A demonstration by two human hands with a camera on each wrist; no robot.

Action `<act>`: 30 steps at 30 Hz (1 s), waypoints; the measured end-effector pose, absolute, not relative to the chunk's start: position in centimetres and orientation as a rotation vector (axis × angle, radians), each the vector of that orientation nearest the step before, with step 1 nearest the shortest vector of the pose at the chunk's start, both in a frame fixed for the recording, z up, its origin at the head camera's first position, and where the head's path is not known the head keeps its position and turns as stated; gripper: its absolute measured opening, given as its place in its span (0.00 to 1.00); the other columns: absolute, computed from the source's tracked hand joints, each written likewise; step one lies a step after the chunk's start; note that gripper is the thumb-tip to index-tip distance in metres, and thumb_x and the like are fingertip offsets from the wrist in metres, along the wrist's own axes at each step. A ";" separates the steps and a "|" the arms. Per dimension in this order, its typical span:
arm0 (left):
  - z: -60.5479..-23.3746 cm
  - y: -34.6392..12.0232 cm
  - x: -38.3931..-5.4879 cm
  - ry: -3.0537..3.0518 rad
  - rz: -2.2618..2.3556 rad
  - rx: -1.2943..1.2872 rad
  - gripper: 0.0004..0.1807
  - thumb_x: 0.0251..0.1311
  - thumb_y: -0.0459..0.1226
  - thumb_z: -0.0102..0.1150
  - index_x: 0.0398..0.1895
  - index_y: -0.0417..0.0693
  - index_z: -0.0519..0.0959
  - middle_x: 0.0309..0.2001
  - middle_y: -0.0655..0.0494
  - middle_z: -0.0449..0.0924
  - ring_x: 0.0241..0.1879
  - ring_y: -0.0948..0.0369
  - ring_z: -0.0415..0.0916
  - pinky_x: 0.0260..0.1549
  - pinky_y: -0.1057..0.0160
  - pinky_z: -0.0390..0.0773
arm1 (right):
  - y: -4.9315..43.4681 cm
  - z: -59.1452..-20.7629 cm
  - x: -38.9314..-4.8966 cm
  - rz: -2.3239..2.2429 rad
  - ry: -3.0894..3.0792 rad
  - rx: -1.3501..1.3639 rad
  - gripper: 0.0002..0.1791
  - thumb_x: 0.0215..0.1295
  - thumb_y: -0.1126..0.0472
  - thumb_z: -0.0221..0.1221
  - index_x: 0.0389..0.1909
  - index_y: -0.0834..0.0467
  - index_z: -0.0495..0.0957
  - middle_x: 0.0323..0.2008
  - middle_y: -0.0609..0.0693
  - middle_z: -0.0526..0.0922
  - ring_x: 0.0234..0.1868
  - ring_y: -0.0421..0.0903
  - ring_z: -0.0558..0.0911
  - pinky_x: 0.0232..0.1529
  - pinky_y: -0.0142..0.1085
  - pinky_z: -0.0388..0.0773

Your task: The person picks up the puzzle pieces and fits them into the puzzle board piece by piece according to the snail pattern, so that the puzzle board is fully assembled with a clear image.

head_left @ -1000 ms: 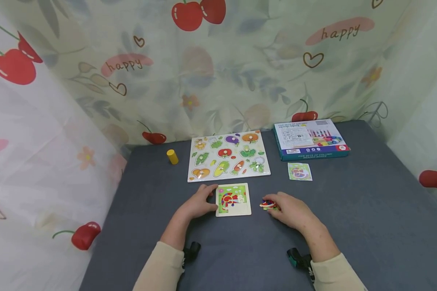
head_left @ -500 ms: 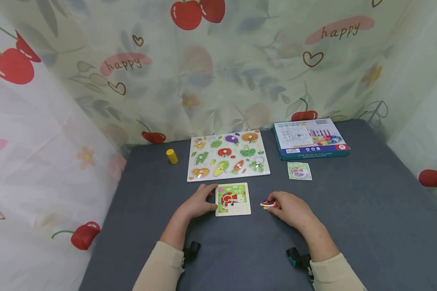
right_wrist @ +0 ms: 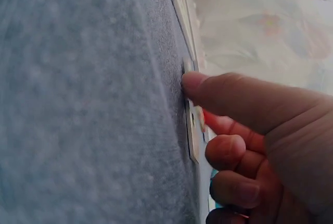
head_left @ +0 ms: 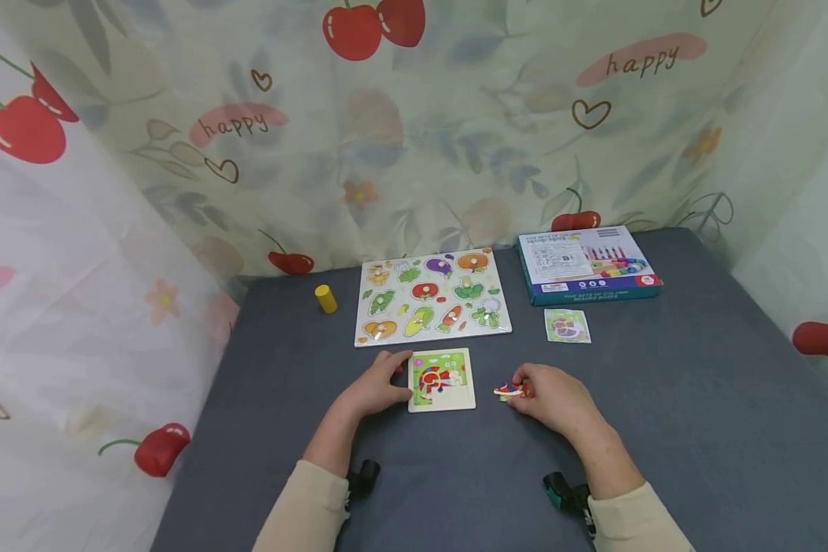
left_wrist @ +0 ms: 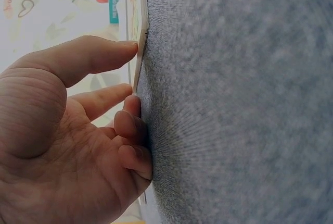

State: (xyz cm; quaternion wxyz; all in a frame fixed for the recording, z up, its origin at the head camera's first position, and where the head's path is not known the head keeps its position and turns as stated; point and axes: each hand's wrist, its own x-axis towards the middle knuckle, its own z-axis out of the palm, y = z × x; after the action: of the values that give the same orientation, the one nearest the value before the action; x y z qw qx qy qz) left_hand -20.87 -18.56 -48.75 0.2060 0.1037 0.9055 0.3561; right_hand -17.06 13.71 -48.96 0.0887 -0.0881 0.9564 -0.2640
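Note:
A small square jigsaw puzzle board (head_left: 441,380) with a pale frame lies before me. Its green picture with a red figure is partly filled, and a pale patch shows at the lower right. My left hand (head_left: 376,383) steadies the board's left edge, thumb and index finger spread along it; in the left wrist view the thumb (left_wrist: 104,56) meets the rim. To the right of the board, my right hand (head_left: 555,396) pinches colourful puzzle pieces (head_left: 509,391) close over the table. The right wrist view shows thin flat pieces (right_wrist: 193,135) by the thumb, partly hidden by the fingers.
Behind the puzzle stands a larger vegetable board (head_left: 433,297). A yellow cylinder (head_left: 326,299) is to its left. At the back right lie a boxed set (head_left: 589,264) and a small picture card (head_left: 568,326). A patterned curtain (head_left: 428,153) backs the grey table (head_left: 455,483).
The right fingers shift slightly on the puzzle pieces, which turn a little in their grip. The left hand and the board stay in place.

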 end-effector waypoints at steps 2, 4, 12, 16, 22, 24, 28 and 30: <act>-48.7 -18.5 -20.9 2.525 0.988 0.289 0.40 0.64 0.38 0.68 0.78 0.49 0.64 0.57 0.48 0.67 0.52 0.52 0.69 0.49 0.52 0.71 | 13.7 -48.8 -17.0 -0.787 2.866 -0.264 0.16 0.59 0.54 0.74 0.42 0.58 0.82 0.29 0.47 0.75 0.28 0.45 0.73 0.31 0.42 0.71; -48.7 -18.5 -20.9 2.526 0.985 0.288 0.40 0.64 0.38 0.68 0.78 0.50 0.64 0.57 0.48 0.67 0.52 0.52 0.69 0.49 0.52 0.71 | 13.7 -48.5 -16.9 -0.794 2.893 -0.265 0.16 0.58 0.54 0.74 0.42 0.57 0.82 0.31 0.47 0.76 0.30 0.45 0.74 0.32 0.42 0.72; -48.6 -18.5 -20.8 2.527 0.980 0.284 0.40 0.64 0.38 0.68 0.78 0.49 0.64 0.56 0.49 0.67 0.51 0.52 0.68 0.48 0.53 0.71 | 13.6 -46.6 -16.6 -0.823 2.972 -0.276 0.18 0.57 0.53 0.76 0.43 0.57 0.82 0.36 0.49 0.77 0.34 0.45 0.74 0.35 0.42 0.74; -48.6 -18.5 -20.8 2.530 0.977 0.288 0.39 0.64 0.38 0.68 0.78 0.49 0.64 0.55 0.49 0.67 0.51 0.52 0.69 0.48 0.53 0.71 | 13.6 -45.2 -16.4 -0.835 2.984 -0.293 0.18 0.57 0.53 0.75 0.44 0.57 0.83 0.36 0.49 0.78 0.33 0.45 0.74 0.34 0.42 0.73; -48.6 -18.5 -20.8 2.533 0.979 0.296 0.39 0.64 0.37 0.68 0.78 0.48 0.64 0.55 0.49 0.67 0.51 0.53 0.68 0.48 0.53 0.71 | 13.3 -43.2 -16.1 -0.852 2.997 -0.306 0.18 0.58 0.53 0.74 0.44 0.57 0.83 0.35 0.48 0.79 0.32 0.45 0.75 0.34 0.42 0.72; -48.6 -18.5 -20.8 2.535 0.978 0.300 0.39 0.64 0.37 0.68 0.78 0.48 0.64 0.55 0.49 0.67 0.51 0.53 0.68 0.48 0.53 0.71 | 13.3 -42.7 -16.1 -0.853 3.003 -0.310 0.18 0.58 0.53 0.74 0.45 0.56 0.83 0.36 0.48 0.79 0.33 0.45 0.75 0.34 0.42 0.72; -48.7 -18.5 -20.8 2.535 0.979 0.300 0.39 0.64 0.37 0.68 0.78 0.48 0.64 0.55 0.49 0.66 0.51 0.53 0.68 0.48 0.53 0.71 | 13.0 -41.9 -15.9 -0.847 3.029 -0.324 0.19 0.57 0.52 0.75 0.45 0.56 0.83 0.37 0.48 0.79 0.35 0.46 0.75 0.36 0.42 0.74; -48.7 -18.5 -20.8 2.534 0.981 0.299 0.39 0.64 0.37 0.68 0.78 0.48 0.64 0.54 0.49 0.66 0.50 0.53 0.68 0.48 0.53 0.70 | 12.8 -41.4 -15.9 -0.849 3.038 -0.341 0.19 0.57 0.52 0.75 0.46 0.56 0.83 0.37 0.49 0.80 0.35 0.46 0.76 0.36 0.42 0.74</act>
State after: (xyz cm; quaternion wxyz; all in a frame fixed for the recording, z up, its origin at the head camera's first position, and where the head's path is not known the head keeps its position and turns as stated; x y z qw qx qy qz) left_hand -20.83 -18.54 -48.67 0.2025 0.1071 0.9077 0.3515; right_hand -15.89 12.85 -41.44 -0.0159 -0.1075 0.9574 -0.2676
